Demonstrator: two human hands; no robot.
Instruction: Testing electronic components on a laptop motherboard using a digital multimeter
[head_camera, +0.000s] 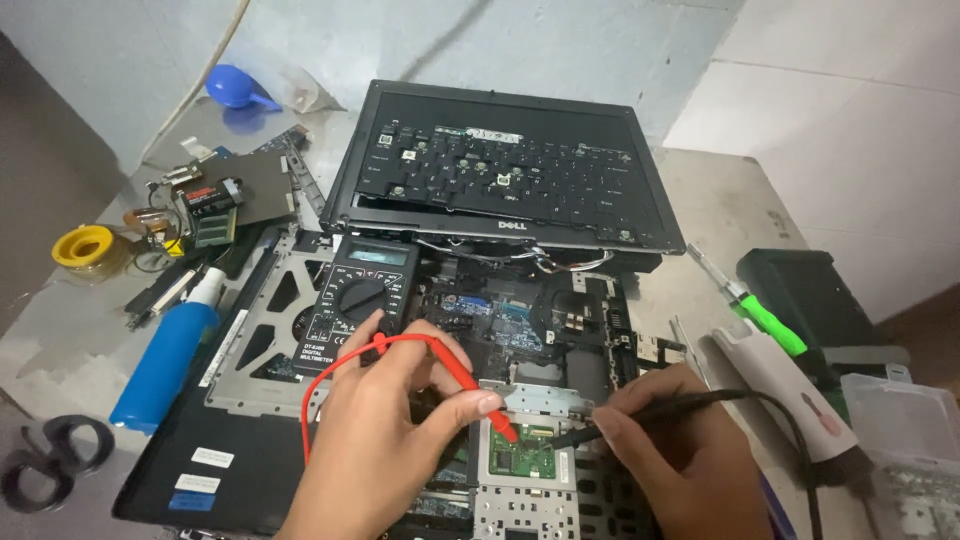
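Probes are pinched one in each hand over the opened laptop base (560, 330), near the front edge of the tabletop (700, 190). The red probe (470, 385) is held in the closed fingers of the left hand (385, 440), its long axis slanting down and rightward to a tip set on the small green circuit board (520, 460). The black probe (640, 415) is gripped likewise by the right hand (670, 450), its axis running leftward, the tip lying just right of the red one; both tips are close together and about equally near each hand. A black multimeter (360, 290) is propped just behind the left hand, joined by the red lead. Farther out, a blue bottle (165, 360) lies toward the left edge, a green-handled screwdriver (760, 310) toward the right, and the detached keyboard (500, 165) is rested on the tilted lid behind.
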